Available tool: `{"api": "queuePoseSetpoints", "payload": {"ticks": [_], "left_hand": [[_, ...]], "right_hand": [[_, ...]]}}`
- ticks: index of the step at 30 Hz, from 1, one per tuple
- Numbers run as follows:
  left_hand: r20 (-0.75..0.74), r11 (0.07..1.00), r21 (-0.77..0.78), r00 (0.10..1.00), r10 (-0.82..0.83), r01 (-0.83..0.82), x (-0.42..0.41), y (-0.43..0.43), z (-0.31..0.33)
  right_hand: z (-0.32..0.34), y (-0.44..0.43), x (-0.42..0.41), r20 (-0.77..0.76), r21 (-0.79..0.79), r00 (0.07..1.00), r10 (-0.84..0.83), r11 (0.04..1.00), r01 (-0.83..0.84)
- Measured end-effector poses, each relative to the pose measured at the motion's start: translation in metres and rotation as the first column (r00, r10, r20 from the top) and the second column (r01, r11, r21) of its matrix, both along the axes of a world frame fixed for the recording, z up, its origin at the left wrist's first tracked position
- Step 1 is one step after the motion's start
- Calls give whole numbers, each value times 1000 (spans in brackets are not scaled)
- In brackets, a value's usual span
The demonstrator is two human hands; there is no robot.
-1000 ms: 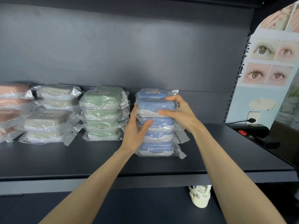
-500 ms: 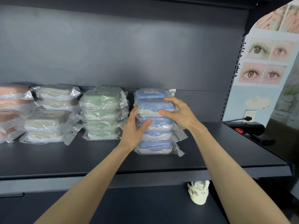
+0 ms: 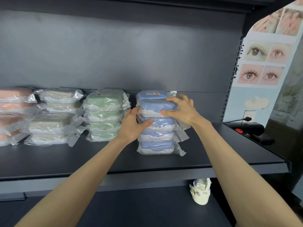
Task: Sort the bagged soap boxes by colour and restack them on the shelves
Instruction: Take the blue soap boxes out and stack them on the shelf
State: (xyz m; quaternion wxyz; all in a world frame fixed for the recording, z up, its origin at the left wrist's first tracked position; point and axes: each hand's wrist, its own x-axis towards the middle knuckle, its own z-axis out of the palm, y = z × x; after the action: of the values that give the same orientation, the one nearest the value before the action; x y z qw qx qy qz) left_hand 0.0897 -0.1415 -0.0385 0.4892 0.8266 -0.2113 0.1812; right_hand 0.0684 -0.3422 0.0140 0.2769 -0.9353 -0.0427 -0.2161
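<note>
Step in hand: squaring up the blue stack [image 3: 155, 145] on the dark matte shelf [image 3: 147, 163], 1 o'clock of centre. My left hand [image 3: 131, 126] has its grip cupped round the stack's left side, thumb on a middle box. My right hand [image 3: 182, 110] grips the top blue box [image 3: 155, 106], thumb on its front, fingers spread over the lid. Next, I judge: nudge edges flush, gently, because the crinkly clear bags look slippery. The boxes are rounded, with white bases. Green stack [image 3: 105, 115] sits at 9 o'clock.
</note>
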Motion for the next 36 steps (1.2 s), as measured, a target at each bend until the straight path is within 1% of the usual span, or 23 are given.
{"api": "queuePoseSetpoints", "payload": {"ticks": [4,7,10,14,17,19,22,26,30,33,36], "left_hand": [[-36,999,29,999,-24,25,-4,5,12],[-27,991,134,1000,3,1,-6,7,20],[-6,978,206,999,35,-33,-9,10,30],[58,942,317,993,101,-114,-20,12,44],[131,920,368,987,93,-135,-33,10,59],[186,906,397,979,80,-149,-45,7,69],[276,883,431,959,68,-186,-74,-3,82],[415,833,475,907,72,-283,-124,-22,91],[522,808,453,847,103,-377,-186,-52,81],[539,827,396,830,142,-399,-235,-78,60],[520,809,446,847,116,-384,-277,-103,34]], "right_hand": [[7,3,-3,-23,-101,999,-29,995,26],[11,5,-7,-33,-127,999,-38,991,33],[14,5,-12,-30,-117,999,-34,993,30],[16,6,-24,-5,-77,999,-39,996,38],[22,6,-38,44,-44,998,-40,998,42],[28,2,-52,70,-60,997,-45,997,49],[35,-9,-80,131,-113,990,-48,992,63],[36,-28,-126,210,-183,976,-52,979,91],[24,-63,-186,279,-208,960,-21,975,81],[5,-93,-232,294,-254,955,33,966,45],[-20,-120,-275,249,-234,968,24,972,36]]}}
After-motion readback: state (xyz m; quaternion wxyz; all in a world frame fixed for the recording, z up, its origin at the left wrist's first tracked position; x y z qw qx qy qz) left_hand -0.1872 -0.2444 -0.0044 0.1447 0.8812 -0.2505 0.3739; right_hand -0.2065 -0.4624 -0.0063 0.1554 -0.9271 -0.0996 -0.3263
